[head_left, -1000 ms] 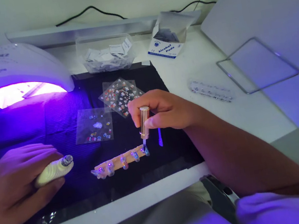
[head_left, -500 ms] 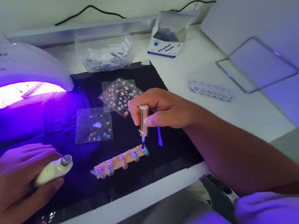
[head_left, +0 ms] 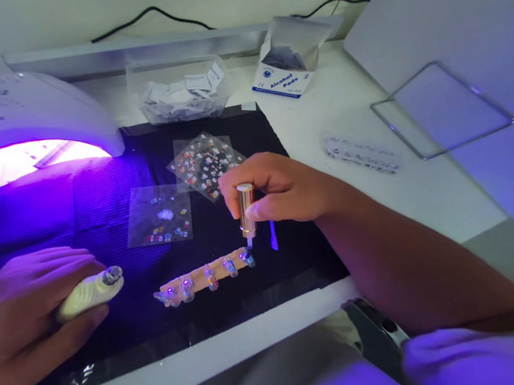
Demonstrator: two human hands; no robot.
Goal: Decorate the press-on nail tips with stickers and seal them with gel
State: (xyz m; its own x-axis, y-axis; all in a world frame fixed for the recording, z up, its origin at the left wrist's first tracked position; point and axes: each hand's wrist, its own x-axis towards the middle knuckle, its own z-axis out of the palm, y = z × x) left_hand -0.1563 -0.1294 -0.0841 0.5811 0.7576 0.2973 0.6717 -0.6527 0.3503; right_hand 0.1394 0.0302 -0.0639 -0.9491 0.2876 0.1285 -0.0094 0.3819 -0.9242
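hands: right hand [head_left: 280, 189] holds brush [head_left: 246, 210] over nail strip [head_left: 206, 276].

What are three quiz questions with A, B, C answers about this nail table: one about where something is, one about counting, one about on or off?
1. Where is the alcohol pads box?
A. at the far edge of the table
B. under the lamp
C. in the left hand

2. How many nail tips sit on the wooden strip?
A. two
B. five
C. nine

3. Is the nail lamp on?
A. yes, lit
B. no, dark
C. it is covered

Answers: 1 A, it stands beyond the black mat. 2 B, five tips show in a row, the right hand holding a gold-capped brush over the end one. 3 A, its opening glows pink-purple.
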